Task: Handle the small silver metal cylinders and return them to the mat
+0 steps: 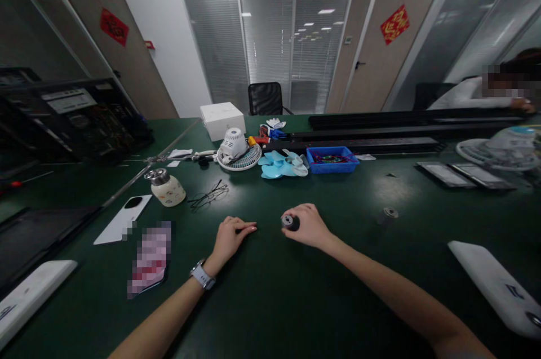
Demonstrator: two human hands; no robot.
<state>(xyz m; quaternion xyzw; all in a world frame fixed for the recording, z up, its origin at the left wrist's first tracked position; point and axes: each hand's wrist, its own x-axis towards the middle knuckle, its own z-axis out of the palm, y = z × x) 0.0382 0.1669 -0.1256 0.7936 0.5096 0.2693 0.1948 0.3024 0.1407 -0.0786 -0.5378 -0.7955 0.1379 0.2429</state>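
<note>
My right hand (307,225) is closed around a small dark round part with a metal centre (290,222), held just above the dark green table (270,302). My left hand (231,235) rests on the table a short way to its left, fingers curled loosely and pointing right; nothing shows in it. A watch sits on my left wrist. A pair of glasses (208,195) lies behind my left hand. Farther back lie a white fan grille with its motor (237,151) and a light blue fan blade (282,165).
A blue tray (332,159) of small parts stands behind the blade. A small jar (165,186), a white phone (123,218) and a pixelated packet (150,257) lie at left. A round metal piece (389,213) lies right. White devices sit at both near corners. Another person sits at far right.
</note>
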